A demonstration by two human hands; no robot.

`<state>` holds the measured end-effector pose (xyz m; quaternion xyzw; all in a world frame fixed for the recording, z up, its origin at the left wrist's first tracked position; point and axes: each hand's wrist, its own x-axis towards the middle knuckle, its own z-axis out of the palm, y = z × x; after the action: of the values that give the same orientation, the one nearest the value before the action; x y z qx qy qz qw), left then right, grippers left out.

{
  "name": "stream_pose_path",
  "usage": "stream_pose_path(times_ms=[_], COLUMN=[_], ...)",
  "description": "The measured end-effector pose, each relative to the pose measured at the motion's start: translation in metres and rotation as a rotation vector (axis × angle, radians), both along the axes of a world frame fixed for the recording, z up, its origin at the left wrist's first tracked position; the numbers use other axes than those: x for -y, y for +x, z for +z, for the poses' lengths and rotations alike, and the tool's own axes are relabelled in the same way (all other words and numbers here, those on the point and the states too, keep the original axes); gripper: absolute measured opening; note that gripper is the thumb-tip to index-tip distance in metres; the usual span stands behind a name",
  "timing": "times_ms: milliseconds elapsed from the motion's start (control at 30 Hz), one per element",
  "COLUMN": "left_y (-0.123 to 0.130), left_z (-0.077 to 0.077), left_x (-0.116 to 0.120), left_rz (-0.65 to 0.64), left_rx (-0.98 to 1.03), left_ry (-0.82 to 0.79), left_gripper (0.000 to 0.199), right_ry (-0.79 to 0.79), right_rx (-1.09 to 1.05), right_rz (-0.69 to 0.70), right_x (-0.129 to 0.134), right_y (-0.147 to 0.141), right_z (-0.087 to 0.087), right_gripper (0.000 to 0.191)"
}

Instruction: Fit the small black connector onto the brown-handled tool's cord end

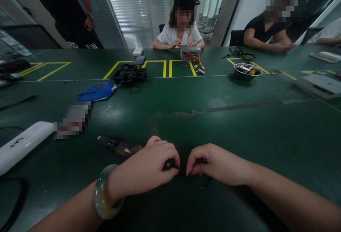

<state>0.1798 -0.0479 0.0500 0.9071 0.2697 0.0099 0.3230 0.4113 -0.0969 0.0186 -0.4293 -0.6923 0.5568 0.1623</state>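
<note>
Shiny round black thing held in left hand; thin black cord pinched by right hand, just beside, not touching.

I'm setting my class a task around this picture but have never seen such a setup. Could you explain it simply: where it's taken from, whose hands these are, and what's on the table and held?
There is no robot here. The single picture comes from a camera worn on a person's head, looking forward and down, so the two nearest hands are the wearer's own.

The left hand, with a bangle at its wrist, grips a dark rounded object. The right hand appears to pinch a thin black cable.

On the green table lie a blue glove, a long white object, a metal bowl and, before a seated person, a grey box with coloured wires.
</note>
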Motion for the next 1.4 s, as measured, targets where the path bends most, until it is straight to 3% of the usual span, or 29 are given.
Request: stream_pose_path(times_ms=[233, 333, 433, 667, 800, 1000, 1200, 1400], left_y=[-0.006, -0.005, -0.003, -0.001, -0.002, 0.000, 0.002, 0.004], left_z=[0.002, 0.002, 0.001, -0.001, -0.001, -0.001, 0.000, -0.004], left_x=[-0.001, -0.003, -0.004, -0.006, -0.007, -0.009, -0.012, -0.018], left_rz=[-0.084, -0.114, -0.131, -0.124, -0.119, -0.128, -0.170, -0.204], left_rx=[-0.010, -0.005, -0.005, 0.009, 0.022, 0.009, -0.007, 0.017], left_ry=[-0.038, -0.017, 0.003, 0.032, 0.023, 0.015, 0.030, 0.041], left_gripper=[0.008, 0.005, 0.007, 0.009, 0.009, 0.011, 0.015, 0.018], right_ry=[0.411, 0.508, 0.515, 0.280, 0.259, 0.474, 0.701, 0.677], right_rx=[0.199, 0.337, 0.390, 0.196, 0.201, 0.226, 0.262, 0.274], right_rz=[0.208, 0.287, 0.240, -0.058, -0.125, -0.149, 0.040, 0.022], right_x=[0.021, 0.032, 0.036, 0.017, 0.013, 0.020, 0.022, 0.022], right_y=[-0.014, -0.020, -0.023, -0.014, -0.015, -0.016, -0.011, -0.012], right_z=[0.009, 0.011, 0.012, 0.006, 0.006, 0.005, 0.001, 0.006], right_gripper=[0.031, 0.034, 0.036, 0.023, 0.023, 0.019, 0.011, 0.015])
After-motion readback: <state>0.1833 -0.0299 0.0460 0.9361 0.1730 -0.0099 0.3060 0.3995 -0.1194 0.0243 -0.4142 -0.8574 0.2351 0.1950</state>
